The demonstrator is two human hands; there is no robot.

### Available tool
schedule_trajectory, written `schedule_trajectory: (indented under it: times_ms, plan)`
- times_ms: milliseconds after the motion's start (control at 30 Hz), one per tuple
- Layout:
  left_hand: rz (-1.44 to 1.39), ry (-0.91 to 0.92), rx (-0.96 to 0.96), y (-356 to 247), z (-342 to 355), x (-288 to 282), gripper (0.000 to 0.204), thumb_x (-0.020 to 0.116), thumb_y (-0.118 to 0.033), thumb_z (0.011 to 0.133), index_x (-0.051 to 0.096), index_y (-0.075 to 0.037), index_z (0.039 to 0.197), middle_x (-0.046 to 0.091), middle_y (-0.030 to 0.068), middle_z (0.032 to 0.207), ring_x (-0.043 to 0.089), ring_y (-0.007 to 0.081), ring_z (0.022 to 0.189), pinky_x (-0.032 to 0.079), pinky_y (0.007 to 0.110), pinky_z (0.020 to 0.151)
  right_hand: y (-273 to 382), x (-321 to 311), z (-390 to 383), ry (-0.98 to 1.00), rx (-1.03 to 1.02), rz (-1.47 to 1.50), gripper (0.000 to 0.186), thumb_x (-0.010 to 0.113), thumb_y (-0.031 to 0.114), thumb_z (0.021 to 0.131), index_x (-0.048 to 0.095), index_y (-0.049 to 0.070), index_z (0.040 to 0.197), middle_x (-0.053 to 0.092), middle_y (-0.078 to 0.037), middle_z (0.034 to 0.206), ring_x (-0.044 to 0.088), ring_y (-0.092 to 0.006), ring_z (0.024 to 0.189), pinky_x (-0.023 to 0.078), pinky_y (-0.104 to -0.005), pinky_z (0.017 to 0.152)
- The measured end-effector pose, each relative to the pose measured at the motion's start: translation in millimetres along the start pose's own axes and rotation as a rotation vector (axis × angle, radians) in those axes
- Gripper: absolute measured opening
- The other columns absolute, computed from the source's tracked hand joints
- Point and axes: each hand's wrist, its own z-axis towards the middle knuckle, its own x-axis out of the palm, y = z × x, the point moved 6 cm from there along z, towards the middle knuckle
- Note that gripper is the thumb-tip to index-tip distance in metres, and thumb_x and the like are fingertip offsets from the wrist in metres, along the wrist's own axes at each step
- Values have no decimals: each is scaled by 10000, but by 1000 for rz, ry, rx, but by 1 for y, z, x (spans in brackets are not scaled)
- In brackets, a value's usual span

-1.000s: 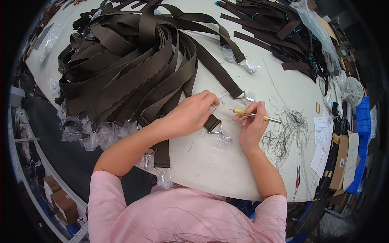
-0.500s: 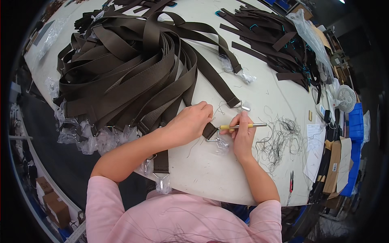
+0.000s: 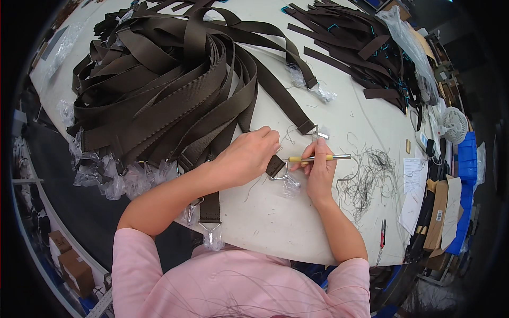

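My left hand (image 3: pixel 249 153) is closed, its fingers curled in a pinch, over the end of a dark brown webbing strap (image 3: pixel 275 166). That strap end comes out beside my fingers and carries a metal ring (image 3: pixel 278 178) wrapped in clear plastic. Between the fingers of my right hand (image 3: pixel 320 175) lies a slim pen-like tool (image 3: pixel 330 157) with a yellow grip and a silver end. Its thin tip points left, close to the strap end; whether it touches is too small to tell. Another strap (image 3: pixel 283 103) ends just beyond my hands in a metal buckle (image 3: pixel 321 134).
A large heap of brown straps (image 3: pixel 159 95) covers the left of the white table (image 3: pixel 254 222). Loose dark threads (image 3: pixel 368 180) lie right of my hand, with red-handled snips (image 3: pixel 382 233) nearer the edge. More dark straps (image 3: pixel 344 42), a small fan (image 3: pixel 454 124) and blue bins (image 3: pixel 466 164) stand beyond.
The tool in my right hand has shifted slightly away from me, and its tip sits a little higher beside the strap end. My left hand stays about where it was.
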Motion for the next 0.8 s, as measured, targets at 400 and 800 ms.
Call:
schedule_trajectory:
  times_ms: [400,800]
  plan:
    - [-54,26,39,7,-2,3,151,574,20,930,593,-3,1078,607,154,1024,647,360,892,517,435,789,-2,-3,1,-42,-20,15,474,413,365,1111,535,52,776,529,-7,649,575,-92,508,372,-208,464]
    - [399,107,180,-12,-19,11,715,605,51,756,409,104,1441,493,193,1356,470,355,1262,422,451,1039,8,-21,-11,-54,-246,59,357,386,279,1112,542,27,913,588,-49,818,629,-126,603,446,-226,570]
